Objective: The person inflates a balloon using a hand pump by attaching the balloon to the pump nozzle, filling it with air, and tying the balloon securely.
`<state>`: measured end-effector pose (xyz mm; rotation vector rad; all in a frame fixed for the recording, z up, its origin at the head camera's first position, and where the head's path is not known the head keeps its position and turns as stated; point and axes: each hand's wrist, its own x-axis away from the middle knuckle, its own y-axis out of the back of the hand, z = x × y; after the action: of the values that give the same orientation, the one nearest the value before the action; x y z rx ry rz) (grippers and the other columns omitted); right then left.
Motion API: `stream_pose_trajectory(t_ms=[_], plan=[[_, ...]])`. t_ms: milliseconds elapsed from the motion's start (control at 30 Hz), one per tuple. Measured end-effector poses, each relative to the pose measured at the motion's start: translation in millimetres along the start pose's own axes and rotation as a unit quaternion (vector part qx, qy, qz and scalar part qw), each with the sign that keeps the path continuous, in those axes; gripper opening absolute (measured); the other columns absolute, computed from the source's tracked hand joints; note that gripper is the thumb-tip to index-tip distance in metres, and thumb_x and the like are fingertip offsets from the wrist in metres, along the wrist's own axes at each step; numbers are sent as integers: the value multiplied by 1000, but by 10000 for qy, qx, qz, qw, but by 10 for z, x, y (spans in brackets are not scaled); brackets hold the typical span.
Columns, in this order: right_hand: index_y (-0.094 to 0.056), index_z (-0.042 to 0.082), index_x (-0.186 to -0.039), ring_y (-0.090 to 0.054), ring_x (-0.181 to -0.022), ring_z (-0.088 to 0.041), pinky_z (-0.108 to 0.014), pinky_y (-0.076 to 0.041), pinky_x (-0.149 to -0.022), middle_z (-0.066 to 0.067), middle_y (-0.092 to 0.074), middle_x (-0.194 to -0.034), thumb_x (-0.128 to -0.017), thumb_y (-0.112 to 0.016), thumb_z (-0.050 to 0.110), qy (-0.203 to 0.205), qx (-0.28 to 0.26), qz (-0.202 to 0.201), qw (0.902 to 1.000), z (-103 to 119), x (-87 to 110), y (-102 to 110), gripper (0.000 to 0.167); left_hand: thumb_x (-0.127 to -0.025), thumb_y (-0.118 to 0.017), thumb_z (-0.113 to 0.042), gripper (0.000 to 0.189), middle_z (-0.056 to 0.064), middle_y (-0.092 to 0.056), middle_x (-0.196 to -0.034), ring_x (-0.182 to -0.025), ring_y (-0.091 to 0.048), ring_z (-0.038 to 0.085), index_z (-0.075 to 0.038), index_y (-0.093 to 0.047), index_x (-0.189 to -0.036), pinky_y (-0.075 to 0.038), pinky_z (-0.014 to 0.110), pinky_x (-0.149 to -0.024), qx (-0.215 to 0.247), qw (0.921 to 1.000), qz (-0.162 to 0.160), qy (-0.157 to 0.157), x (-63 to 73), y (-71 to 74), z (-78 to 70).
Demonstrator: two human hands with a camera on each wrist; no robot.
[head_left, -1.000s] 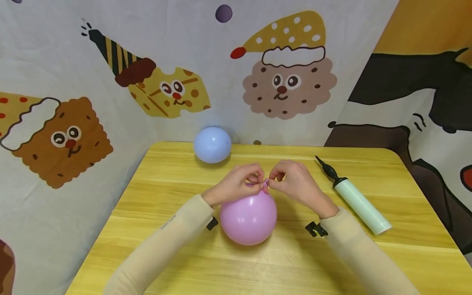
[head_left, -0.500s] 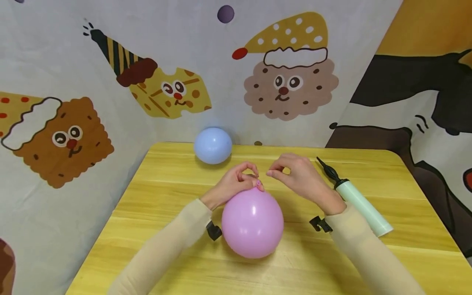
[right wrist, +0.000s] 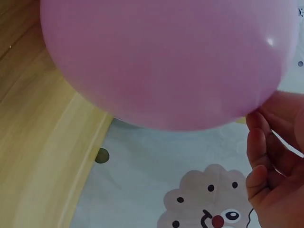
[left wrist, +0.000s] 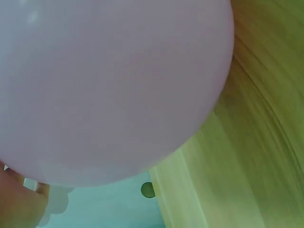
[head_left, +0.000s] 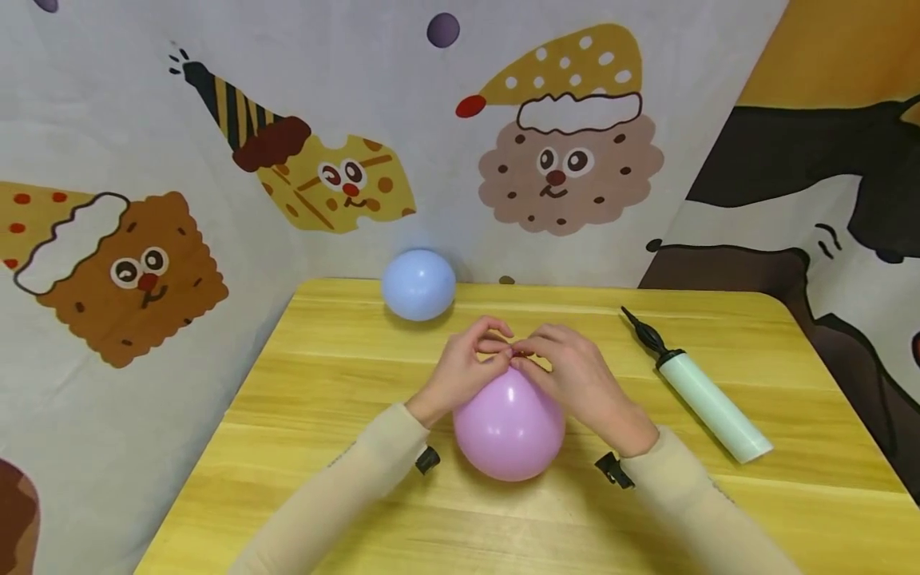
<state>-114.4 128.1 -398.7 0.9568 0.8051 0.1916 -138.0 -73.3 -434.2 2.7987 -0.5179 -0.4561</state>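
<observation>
A round, inflated pink balloon (head_left: 510, 431) is held over the table with its neck end up, between both hands. My left hand (head_left: 470, 363) pinches the neck from the left with thumb and fingers. From the right, my right hand (head_left: 578, 379) pinches at the same spot, its thumb close against the balloon's top. The fingertips mostly hide the neck and any knot. In the left wrist view the balloon (left wrist: 109, 90) covers most of the picture. The right wrist view shows the right hand (right wrist: 278, 166) with fingers curled in at the balloon's end.
A smaller blue balloon (head_left: 419, 285) rests at the table's back edge, near the printed cloth (head_left: 446, 160). To the right lies a pale green hand pump (head_left: 715, 407) with a black nozzle, on the wooden table (head_left: 345, 359).
My right hand drew away from the balloon's neck half a second ago and is now back at it. The left hand kept its pinch. The balloon has shifted slightly right.
</observation>
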Motion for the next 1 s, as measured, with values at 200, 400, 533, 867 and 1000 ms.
stream_pose_trajectory(t_ms=[200, 400, 533, 867, 1000], plan=[[-80, 6, -97, -63, -79, -19, -33, -58, -66, -3, -70, -88, -85, -87, 9, 262, 457, -262, 9983, 4, 8, -36, 14, -96, -68, -1, 28, 13, -76, -114, -110, -72, 23, -5, -63, -123, -60, 35, -90, -179, 9997, -58, -134, 4, -23, -22], [-76, 4, -90, -66, -78, -23, -36, -59, -67, -4, -71, -85, -80, -83, 1, 571, 819, -643, 9929, 1, 14, -56, 13, -98, -68, -3, 35, 13, -77, -112, -105, -74, 21, -6, -62, -132, -59, 29, -90, -787, 9950, 13, -612, -3, -58, -69], [-69, 4, -86, -61, -72, -23, -35, -54, -61, -5, -67, -80, -78, -76, 1, 610, 783, -906, 9909, -54, 29, -80, 11, -99, -70, -7, 45, 10, -78, -109, -106, -74, 19, -10, -59, -142, -57, 31, -95, -749, 9956, -91, -548, -9, -83, -117], [-64, 9, -81, -56, -66, -14, -29, -50, -53, -3, -62, -75, -72, -77, 3, -397, 121, -1270, 9910, -123, 134, -113, 16, -91, -81, -14, 50, 10, -78, -104, -101, -76, 21, -16, -67, -139, -61, 36, -88, 1146, 9883, -711, 719, -22, -161, -167], [-65, 10, -81, -55, -66, -13, -30, -49, -54, -3, -60, -74, -76, -76, 6, -867, -32, -1138, 9897, -123, 158, -113, 13, -90, -83, -17, 54, 8, -79, -100, -97, -77, 21, -17, -65, -140, -61, 38, -86, 1349, 9827, -857, 939, -34, -162, -131]])
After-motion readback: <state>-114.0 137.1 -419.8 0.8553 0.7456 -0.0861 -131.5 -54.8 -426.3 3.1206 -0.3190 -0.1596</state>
